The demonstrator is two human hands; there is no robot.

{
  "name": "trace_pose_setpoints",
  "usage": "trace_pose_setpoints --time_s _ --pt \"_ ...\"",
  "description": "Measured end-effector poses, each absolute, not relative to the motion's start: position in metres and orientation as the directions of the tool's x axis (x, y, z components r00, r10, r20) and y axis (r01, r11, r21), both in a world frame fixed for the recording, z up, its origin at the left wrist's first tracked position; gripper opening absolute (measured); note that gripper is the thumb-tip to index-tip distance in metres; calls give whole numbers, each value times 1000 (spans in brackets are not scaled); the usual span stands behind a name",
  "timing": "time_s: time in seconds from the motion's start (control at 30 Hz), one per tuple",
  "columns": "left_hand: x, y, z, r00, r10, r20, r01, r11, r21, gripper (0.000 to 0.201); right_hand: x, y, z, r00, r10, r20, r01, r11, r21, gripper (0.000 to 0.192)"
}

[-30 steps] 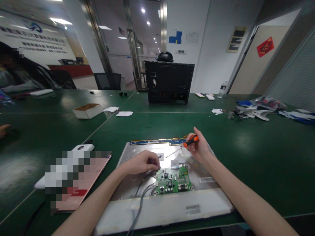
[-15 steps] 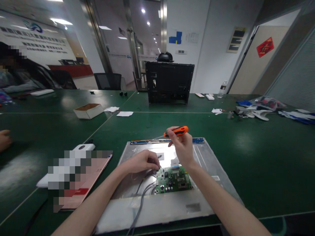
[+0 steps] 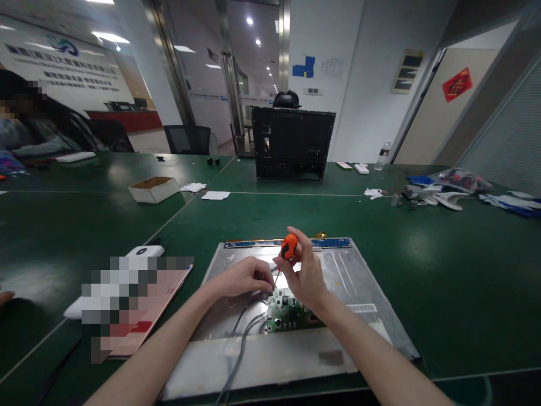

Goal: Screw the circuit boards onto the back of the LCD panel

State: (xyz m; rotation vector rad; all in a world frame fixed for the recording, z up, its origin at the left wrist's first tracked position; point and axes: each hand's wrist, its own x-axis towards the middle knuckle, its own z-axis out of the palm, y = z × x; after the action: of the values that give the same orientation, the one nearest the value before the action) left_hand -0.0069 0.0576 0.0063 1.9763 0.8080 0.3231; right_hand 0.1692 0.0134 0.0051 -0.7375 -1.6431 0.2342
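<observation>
In the head view, my right hand (image 3: 306, 273) grips the orange-and-black handle of a screwdriver (image 3: 289, 247). Its thin shaft slants down to the upper left corner of a green circuit board (image 3: 291, 316). My left hand (image 3: 251, 276) is closed at that same corner, fingertips pressed together; whatever they pinch is too small to make out. The board lies on a flat metal-backed display panel (image 3: 372, 287), partly covered by my right hand and forearm. Grey cables (image 3: 242, 349) run from the board's left side toward me. A blue strip board (image 3: 333, 243) lines the panel's far edge.
A pink folder (image 3: 160, 296) and a white device (image 3: 74, 307) lie left of the panel. Farther off are an open box (image 3: 154, 190), papers (image 3: 215, 195) and a black monitor housing (image 3: 293, 144). A bagged heap (image 3: 460, 179) sits right; another person sits far left.
My right hand has swung the screwdriver from lying nearly level to pointing down, its tip now at the board's corner by my left fingers. My left hand has stayed in place.
</observation>
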Motion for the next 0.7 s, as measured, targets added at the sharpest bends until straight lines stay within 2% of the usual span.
trace_pose_setpoints --time_s 0.27,0.7 --pt "-9 57 7 755 651 -79 411 -376 830 5 164 12 -2 -15 640 769 329 729 -600 49" --pt "-10 61 3 780 619 -95 391 -363 846 7 168 14 -1 -85 607 790 346 762 -548 50"
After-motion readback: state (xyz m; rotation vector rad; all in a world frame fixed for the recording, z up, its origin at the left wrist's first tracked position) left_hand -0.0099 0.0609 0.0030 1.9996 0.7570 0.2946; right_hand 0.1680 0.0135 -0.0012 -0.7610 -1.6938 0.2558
